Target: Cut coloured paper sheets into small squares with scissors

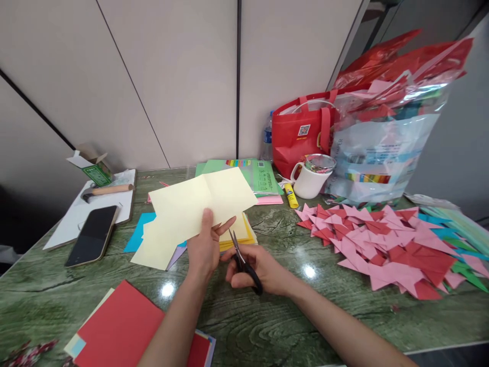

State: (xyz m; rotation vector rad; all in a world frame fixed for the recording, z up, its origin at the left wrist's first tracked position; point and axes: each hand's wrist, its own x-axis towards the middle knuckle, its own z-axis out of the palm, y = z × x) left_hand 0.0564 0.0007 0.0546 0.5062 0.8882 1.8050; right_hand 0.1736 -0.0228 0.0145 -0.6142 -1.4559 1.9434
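Note:
My left hand pinches a large pale yellow sheet of paper near its lower edge, thumb on top; the sheet has a faint crease and a corner cut out of its outline. In my right hand is a pair of black-handled scissors, with my fingers around the handles. The blades point up and left and stand slightly apart, close to my left fingertips, with no paper visible between them. A stack of yellow paper lies behind the hands, partly covered, beside blue paper.
Red sheets lie front left. A phone and hammer are at left. Behind are a green paper pack, glue stick, white mug and red bag. Folded pink and red paper pieces spread right.

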